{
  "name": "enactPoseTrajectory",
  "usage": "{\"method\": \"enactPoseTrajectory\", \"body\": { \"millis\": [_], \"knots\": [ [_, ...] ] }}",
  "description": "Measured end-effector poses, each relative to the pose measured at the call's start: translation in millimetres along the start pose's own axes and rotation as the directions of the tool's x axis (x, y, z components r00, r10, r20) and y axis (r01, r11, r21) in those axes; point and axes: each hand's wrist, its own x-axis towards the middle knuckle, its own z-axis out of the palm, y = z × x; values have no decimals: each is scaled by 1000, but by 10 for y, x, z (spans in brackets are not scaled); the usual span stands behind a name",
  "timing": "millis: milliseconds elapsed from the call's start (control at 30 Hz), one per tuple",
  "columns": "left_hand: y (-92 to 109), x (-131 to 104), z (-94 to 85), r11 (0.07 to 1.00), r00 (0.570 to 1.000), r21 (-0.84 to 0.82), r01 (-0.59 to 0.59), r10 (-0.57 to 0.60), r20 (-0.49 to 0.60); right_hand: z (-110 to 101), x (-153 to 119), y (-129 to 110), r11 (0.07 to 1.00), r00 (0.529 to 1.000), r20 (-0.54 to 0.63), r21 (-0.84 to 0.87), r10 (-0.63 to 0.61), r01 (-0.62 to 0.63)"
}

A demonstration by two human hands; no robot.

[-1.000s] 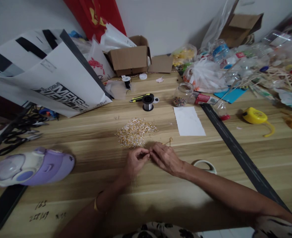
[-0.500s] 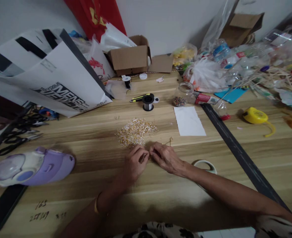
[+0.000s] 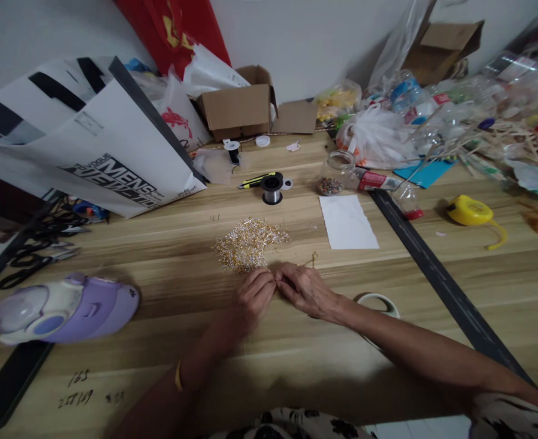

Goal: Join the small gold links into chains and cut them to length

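A loose pile of small gold and silver beads (image 3: 249,244) lies on the wooden table. Just below it, my left hand (image 3: 256,294) has its fingers pinched together, and what they hold is too small to make out. My right hand (image 3: 306,289) touches it fingertip to fingertip, also closed in a pinch on something unclear. A short gold piece (image 3: 314,258) lies above my right hand. Beyond the beads stands a spool of silvery wire (image 3: 272,190) beside a yellow and black cutter (image 3: 254,181).
White paper (image 3: 349,222), a bead jar (image 3: 336,174) and a tape roll (image 3: 382,305) are right of centre. A yellow tape measure (image 3: 472,210) lies farther right. Scissors (image 3: 31,261), a purple bottle (image 3: 90,308) and a large paper bag (image 3: 113,146) occupy the left.
The fingers of my left hand have drawn closer together, closing the gap between them. My right hand has hardly moved.
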Motion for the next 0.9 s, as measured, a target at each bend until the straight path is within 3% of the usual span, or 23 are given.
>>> {"method": "enactPoseTrajectory", "body": {
  "millis": [100, 333, 433, 667, 900],
  "knots": [
    [-10, -12, 13, 997, 999, -73, 36, -36, 7, -8, 5, -1, 1000, 1000, 5, 5, 5, -5],
    [0, 22, 17, 935, 967, -253, 250, -255, 14, -17, 12, -1, 999, 1000, -24, 42, -14, 15],
    [13, 58, -1, 882, 923, -287, 373, -384, 20, -17, 12, 8, 997, 998, -40, 62, -40, 42],
    [37, 97, -21, 703, 771, -353, 618, -630, 95, 3, 18, 42, 989, 992, -67, 96, -104, 110],
    [-9, 84, -10, 610, 723, -433, 664, -671, 163, -4, 29, 49, 986, 989, -50, 85, -142, 146]
  ]
}}
